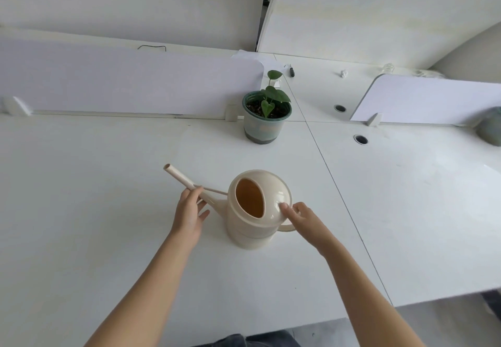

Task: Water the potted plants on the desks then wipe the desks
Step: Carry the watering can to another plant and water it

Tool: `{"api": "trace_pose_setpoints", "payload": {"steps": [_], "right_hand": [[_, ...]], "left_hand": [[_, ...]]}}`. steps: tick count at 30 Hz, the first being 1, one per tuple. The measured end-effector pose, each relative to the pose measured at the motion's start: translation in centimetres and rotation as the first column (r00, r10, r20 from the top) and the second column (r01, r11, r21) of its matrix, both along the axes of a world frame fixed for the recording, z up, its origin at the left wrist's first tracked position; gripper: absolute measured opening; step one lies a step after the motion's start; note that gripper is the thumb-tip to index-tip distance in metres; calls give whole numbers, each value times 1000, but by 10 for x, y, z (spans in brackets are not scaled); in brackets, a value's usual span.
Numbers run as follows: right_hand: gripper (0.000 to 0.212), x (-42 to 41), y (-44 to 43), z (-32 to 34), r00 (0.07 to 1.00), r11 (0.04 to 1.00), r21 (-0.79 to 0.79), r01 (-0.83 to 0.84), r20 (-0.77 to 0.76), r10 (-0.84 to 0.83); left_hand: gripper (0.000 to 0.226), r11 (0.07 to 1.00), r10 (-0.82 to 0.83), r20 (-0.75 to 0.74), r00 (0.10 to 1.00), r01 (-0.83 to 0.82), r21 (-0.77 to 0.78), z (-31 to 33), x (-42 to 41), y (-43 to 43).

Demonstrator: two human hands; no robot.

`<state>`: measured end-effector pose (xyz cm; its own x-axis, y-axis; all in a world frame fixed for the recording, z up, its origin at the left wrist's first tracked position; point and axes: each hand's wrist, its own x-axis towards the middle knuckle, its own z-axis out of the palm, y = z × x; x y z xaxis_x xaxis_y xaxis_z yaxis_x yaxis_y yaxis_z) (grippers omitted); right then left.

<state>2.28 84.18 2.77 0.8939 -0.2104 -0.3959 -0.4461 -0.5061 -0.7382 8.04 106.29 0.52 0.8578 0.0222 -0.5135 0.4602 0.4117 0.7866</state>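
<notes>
A cream watering can (257, 211) stands upright on the white desk (95, 197), its long spout pointing up and left. My left hand (189, 214) touches the spout with fingers loosely around it. My right hand (303, 219) is on the can's handle at its right side, thumb on the lid. Behind the can, a small green plant in a green glazed pot (264, 124) stands near the desk's back edge, by the divider. A second pot (492, 127) shows partly at the far right edge.
White divider panels (122, 81) run along the desk backs. Two round cable holes (360, 139) sit in the neighbouring desks to the right. A dark pen-like item (292, 71) and a crumpled white scrap (343, 73) lie on the far desk. The desk's front edge is near my body.
</notes>
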Motion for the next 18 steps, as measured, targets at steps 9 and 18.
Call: {"api": "trace_pose_setpoints", "payload": {"steps": [9,18], "right_hand": [[60,-10,-6,20,981,961,206,-185,-16,192],[50,-44,2,59,896,816,371,-443,152,417]], "left_hand": [[8,946,309,-39,950,-311,-89,23,-39,-8],[16,804,594,84,800,-589,-78,59,-168,3]]}}
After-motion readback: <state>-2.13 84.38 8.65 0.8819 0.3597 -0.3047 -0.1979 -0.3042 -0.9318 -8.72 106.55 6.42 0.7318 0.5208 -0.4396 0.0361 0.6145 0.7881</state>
